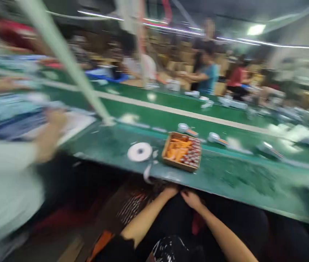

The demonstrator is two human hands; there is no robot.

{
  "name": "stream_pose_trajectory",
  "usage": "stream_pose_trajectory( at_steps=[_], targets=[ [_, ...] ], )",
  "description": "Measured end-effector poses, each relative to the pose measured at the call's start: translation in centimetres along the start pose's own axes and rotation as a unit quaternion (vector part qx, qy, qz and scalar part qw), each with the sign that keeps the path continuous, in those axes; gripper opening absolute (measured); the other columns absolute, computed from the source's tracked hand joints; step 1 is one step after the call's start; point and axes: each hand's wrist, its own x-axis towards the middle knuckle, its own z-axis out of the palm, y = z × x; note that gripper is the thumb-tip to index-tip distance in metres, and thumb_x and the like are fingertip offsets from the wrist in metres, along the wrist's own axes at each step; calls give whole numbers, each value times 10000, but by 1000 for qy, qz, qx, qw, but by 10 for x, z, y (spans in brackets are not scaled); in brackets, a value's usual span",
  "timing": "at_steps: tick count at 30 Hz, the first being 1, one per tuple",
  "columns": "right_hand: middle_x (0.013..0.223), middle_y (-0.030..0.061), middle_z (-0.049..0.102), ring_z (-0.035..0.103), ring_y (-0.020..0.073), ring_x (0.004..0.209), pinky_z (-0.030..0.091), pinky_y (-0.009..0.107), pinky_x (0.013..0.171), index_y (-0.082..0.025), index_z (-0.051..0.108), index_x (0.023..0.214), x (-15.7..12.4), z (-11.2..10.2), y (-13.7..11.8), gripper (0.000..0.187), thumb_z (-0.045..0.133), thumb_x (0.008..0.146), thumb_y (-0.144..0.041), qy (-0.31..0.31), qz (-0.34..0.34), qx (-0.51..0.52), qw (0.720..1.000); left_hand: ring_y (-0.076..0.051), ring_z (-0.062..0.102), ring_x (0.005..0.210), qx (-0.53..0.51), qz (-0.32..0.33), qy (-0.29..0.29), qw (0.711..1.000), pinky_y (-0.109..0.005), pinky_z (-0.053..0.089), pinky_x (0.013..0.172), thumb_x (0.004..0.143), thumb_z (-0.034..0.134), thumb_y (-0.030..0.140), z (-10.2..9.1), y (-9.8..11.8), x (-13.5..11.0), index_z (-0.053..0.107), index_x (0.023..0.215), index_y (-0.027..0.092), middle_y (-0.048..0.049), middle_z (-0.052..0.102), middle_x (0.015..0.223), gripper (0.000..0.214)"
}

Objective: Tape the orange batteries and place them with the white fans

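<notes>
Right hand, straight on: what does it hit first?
Probably the front edge of the green workbench, right ahead of the right hand. Past that, likely the wooden tray; blur makes depth uncertain.

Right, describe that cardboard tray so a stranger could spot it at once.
Start at the long green workbench. Near its front edge sits a shallow cardboard tray. Only it holds orange pieces beside red-and-silver rows, a white roll at its left.
</notes>
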Motion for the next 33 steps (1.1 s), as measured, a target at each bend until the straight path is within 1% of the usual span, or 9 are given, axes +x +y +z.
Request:
stream_pose_trajectory(
  at_steps=[2,4,8,12,16,20,23,27,33],
  targets=[
    [1086,89,778,774,301,1004,651,516,934,-270,766,1212,19,11,-21,343,633,1050,-542,-80,-81,-16,993,-335,564,1424,10,-46,70,996,-606,457,1233,1054,724,394,-33,-25,-47,699,1346,191,-138,605,1521,356],
    [930,80,783,790,363,904,659,550,837,-355,806,1109,28,8,-30,313,582,1005,-548,-123,-130,-33,983,-342,543,1470,11,-72,96,993,-613,388,1286,1057,691,345,-41,-34,-81,711,1345,176,-150,625,1522,335],
    [721,60,738,785,361,775,657,530,823,-293,823,1051,21,-16,-12,412,532,871,-522,-167,-156,-48,972,-331,576,1469,-9,-84,71,994,-500,435,1273,1073,580,359,-29,-34,-114,651,1491,197,-143,623,1564,454],
    [935,103,810,801,339,972,628,483,1002,-232,827,1046,-5,-18,7,423,583,816,-489,-138,-177,-17,974,-364,534,1505,-23,-81,59,995,-490,416,1284,990,715,428,-19,-30,-132,617,1530,164,-172,564,1621,609],
    [1218,145,809,769,348,1198,608,463,1095,-206,824,1144,-30,4,6,447,612,879,-497,-93,-186,57,977,-355,567,1448,-35,-95,124,987,-514,414,1270,924,820,385,-15,-29,-142,598,1531,167,-182,593,1565,682],
    [1212,165,804,790,308,1128,647,412,1003,-129,746,1350,-39,22,-15,525,478,986,-396,-54,-168,-45,983,-285,692,1167,-72,-141,202,966,-530,549,1100,1025,743,410,-24,-36,-137,649,1390,153,-122,710,1270,456],
    [1310,194,768,736,322,1239,584,430,1092,-111,697,1428,-23,33,-43,521,474,1021,-346,-41,-173,-111,978,-255,696,1075,-110,-161,246,950,-482,590,1013,1052,720,454,-32,-43,-127,708,1162,143,-84,713,1145,329],
    [1338,234,746,689,371,1292,506,489,1147,-142,685,1454,11,50,-79,500,565,1023,-366,-63,-188,-154,968,-218,687,978,-160,-184,309,919,-416,607,913,1079,675,480,-40,-48,-118,689,1133,145,-69,696,1087,339],
    [1428,216,709,607,389,1395,433,595,1183,-214,679,1477,27,52,-90,489,549,1008,-265,-93,-207,-209,951,-141,589,705,-212,-183,355,892,-300,556,707,1073,687,488,-79,-49,-134,656,968,150,2,620,846,356]
  ],
)
